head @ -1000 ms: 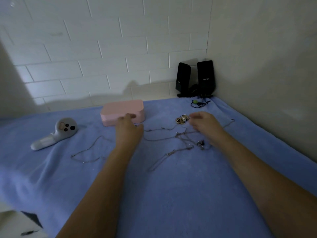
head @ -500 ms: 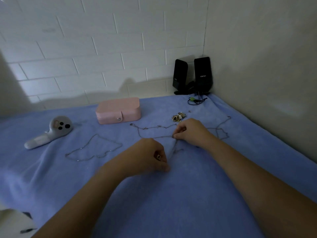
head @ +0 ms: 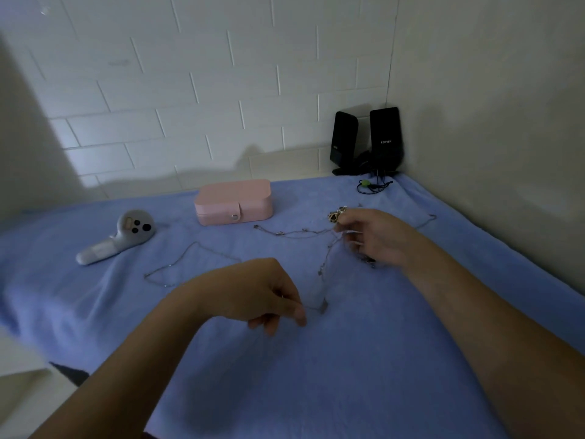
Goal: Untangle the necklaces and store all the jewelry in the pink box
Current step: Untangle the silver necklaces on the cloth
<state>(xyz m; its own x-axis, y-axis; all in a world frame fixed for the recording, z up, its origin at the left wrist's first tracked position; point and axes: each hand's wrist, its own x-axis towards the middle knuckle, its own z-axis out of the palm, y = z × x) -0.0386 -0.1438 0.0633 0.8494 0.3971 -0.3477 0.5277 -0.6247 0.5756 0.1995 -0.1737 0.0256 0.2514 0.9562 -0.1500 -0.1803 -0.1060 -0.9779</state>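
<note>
2 hands meet over a knot of fine chain that the dim light makes hard to trace. The left hand (head: 253,293) has its fingers curled down and pinches the near end of the tangled necklaces (head: 326,270), where a small pendant lies just beside its fingertips. The right hand (head: 376,237) pinches the far end of the same thin silvery strands. It hides part of the tangle, and a small dark piece at its heel is too blurred to name. Both forearms are cut off by the lower edge of the view.

1 strand with tiny charms runs left from the right hand, and another trails right towards the wall. Which strand belongs to which necklace cannot be told. A small cluster of gold jewelry (head: 335,215) lies just beyond the right fingertips, partly covered by them. A separate necklace (head: 190,264) lies in a loose loop to the left, apart from both hands.

The pink box (head: 234,201), oblong with rounded corners and a snap tab on its front, sits closed at the back of the blue-clothed desk (head: 348,375), whose covering looks soft and nubby. A smooth grey controller (head: 117,237) lies left of the box. 2 glossy black speakers (head: 384,139) stand in the corner, with a dark cable (head: 373,185) bearing a green tag coiled before them.
</note>
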